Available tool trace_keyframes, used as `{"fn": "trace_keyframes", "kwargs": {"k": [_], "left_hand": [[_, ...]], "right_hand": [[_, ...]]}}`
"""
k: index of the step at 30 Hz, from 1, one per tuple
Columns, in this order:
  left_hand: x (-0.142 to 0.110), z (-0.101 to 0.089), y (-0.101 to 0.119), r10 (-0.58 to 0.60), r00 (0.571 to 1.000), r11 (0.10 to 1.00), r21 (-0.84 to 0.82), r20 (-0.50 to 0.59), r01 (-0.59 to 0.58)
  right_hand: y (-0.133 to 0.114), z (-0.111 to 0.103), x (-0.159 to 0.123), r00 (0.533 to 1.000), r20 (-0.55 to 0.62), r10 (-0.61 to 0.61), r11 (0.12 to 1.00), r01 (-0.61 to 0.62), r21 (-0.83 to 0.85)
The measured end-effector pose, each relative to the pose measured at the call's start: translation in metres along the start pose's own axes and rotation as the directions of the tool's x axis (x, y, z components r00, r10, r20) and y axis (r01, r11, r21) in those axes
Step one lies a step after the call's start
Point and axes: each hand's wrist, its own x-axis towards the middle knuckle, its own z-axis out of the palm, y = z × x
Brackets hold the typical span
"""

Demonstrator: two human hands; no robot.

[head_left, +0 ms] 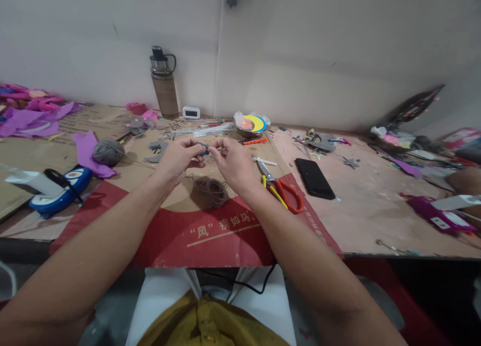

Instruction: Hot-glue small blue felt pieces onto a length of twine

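Observation:
My left hand [181,158] and my right hand [233,161] meet over the cardboard, fingertips pinched together. Between them is a small dark blue-grey piece [203,148], too small to make out exactly; both hands grip it. Just below the hands lies a loose tangle of grey yarn [212,191] on the cardboard. To the right of my right hand are scissors [289,196] with red handles and a yellow-handled tool [276,193] partly under them. Left of my left hand sit grey cut felt scraps [157,151].
A grey yarn ball [108,152] and a blue power strip [62,191] are on the left. A bottle [164,90] and small clock [191,112] stand by the wall. A phone [314,178] and purple power strip [439,215] lie right. Another person's arm [466,183] shows at the right edge.

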Motion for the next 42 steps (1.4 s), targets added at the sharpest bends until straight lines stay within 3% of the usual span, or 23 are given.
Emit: {"fn": "trace_keyframes", "kwargs": {"k": [9,12,19,29,36,42], "left_hand": [[-0.0025,0.003,0.0028,0.016,1.0,1.0,0.019,-0.003,-0.016],[-0.0028,0.003,0.0027,0.031,0.999,0.999,0.025,0.01,-0.031],[-0.0026,0.0022,0.0016,0.026,0.999,0.999,0.042,0.045,-0.028],[-0.0032,0.0016,0.0017,0.005,0.992,1.0,0.008,0.127,-0.006],[-0.0011,-0.0002,-0.0011,-0.044,0.998,0.996,0.084,0.049,0.04],[0.0026,-0.003,-0.0045,-0.004,1.0,0.996,0.095,-0.014,0.006]], "right_hand": [[0.0031,0.0071,0.0046,0.989,0.049,0.136,0.973,-0.143,0.181],[0.0041,0.0082,0.0052,0.987,0.043,0.152,0.973,-0.157,0.172],[0.002,0.0065,0.0026,0.992,0.001,0.127,0.992,-0.127,0.022],[0.0047,0.005,0.0027,0.992,-0.034,0.118,0.993,-0.118,0.0],[0.0004,0.0022,0.0007,0.997,0.009,0.081,0.996,-0.081,-0.028],[0.0035,0.0024,-0.0019,1.0,-0.006,-0.016,0.996,0.017,0.087]]}}
